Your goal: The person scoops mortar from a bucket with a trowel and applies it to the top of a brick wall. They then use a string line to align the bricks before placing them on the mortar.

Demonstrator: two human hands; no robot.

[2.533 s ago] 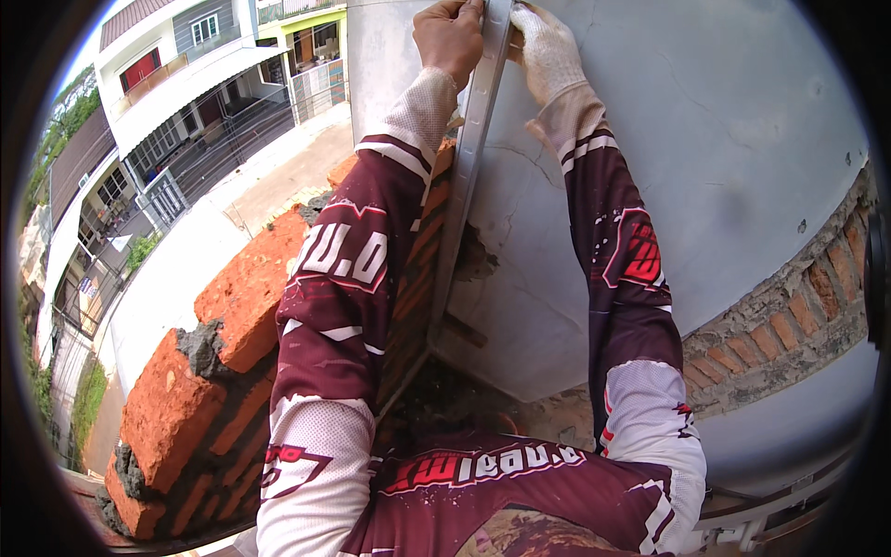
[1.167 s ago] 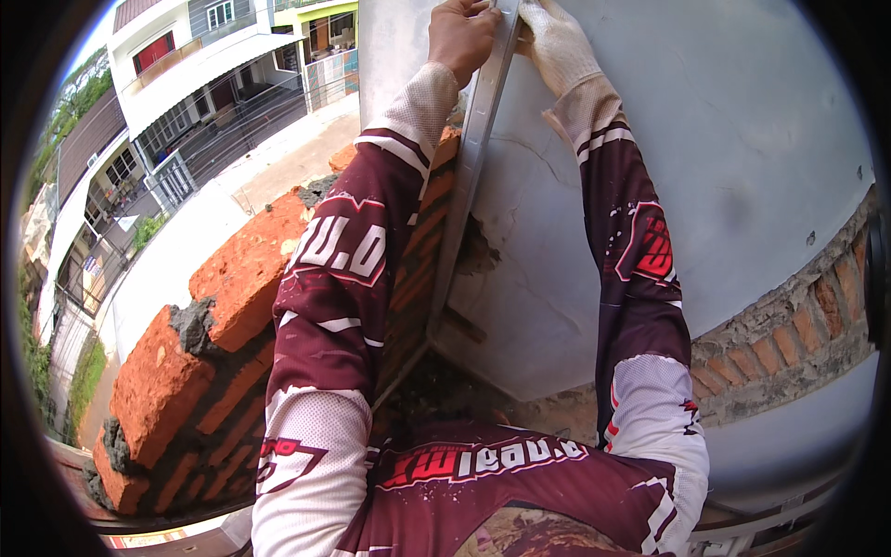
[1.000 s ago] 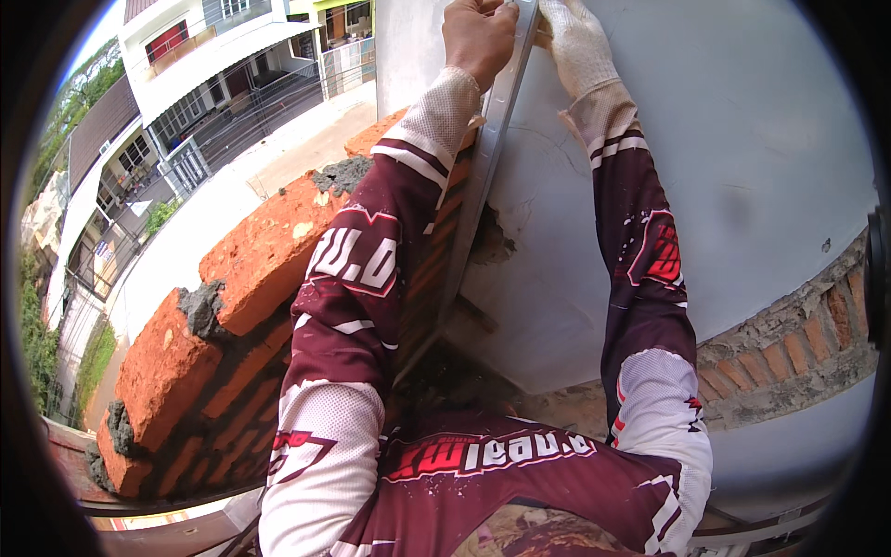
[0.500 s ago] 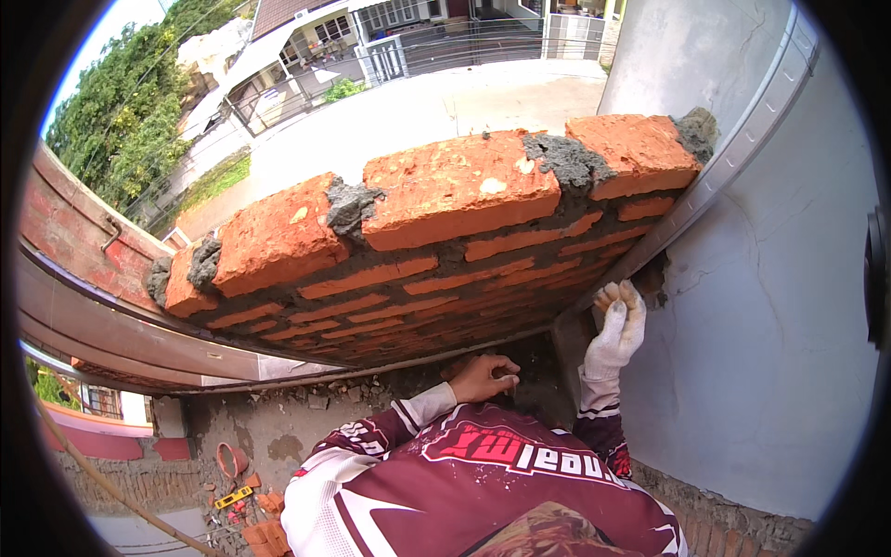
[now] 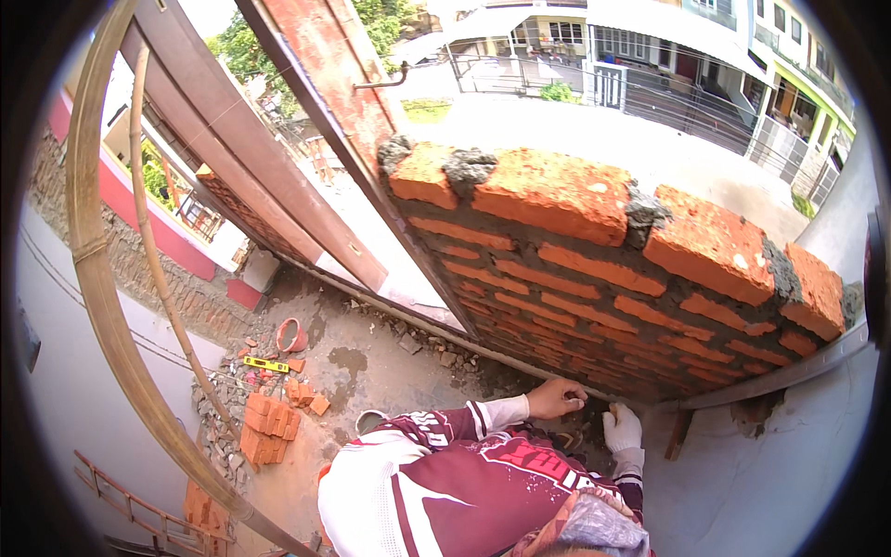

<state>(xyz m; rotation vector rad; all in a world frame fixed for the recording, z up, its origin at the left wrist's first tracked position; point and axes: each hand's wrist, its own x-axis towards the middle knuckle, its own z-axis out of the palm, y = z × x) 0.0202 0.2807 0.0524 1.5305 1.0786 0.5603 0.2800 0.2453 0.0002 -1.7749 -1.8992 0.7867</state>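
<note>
My left hand (image 5: pixel 555 397) is bare and reaches out from a white cuff, low in front of my body. Its fingers are loosely bent and slightly apart, with nothing visible in them. Just to the right, my right hand (image 5: pixel 622 430) wears a whitish glove. Its thumb stands off from the loosely curved fingers, and I see nothing held there. Beyond both hands rises a red brick wall (image 5: pixel 594 283) with grey joints. Lumps of wet-looking grey mortar (image 5: pixel 647 213) fill the gaps between the bricks of its top course. Neither hand appears to touch the wall.
A brick stack (image 5: pixel 267 429), a yellow spirit level (image 5: pixel 266 365) and a reddish bucket (image 5: pixel 291 335) are on the floor at left, among rubble. Bamboo poles (image 5: pixel 93 251) cross the left side. A grey plastered wall (image 5: pixel 789 455) stands at right.
My view has swung left, so the brick wall now appears farther right and more floor shows. My gloved right hand has come down from beside the plastered wall, closer to my left hand.
</note>
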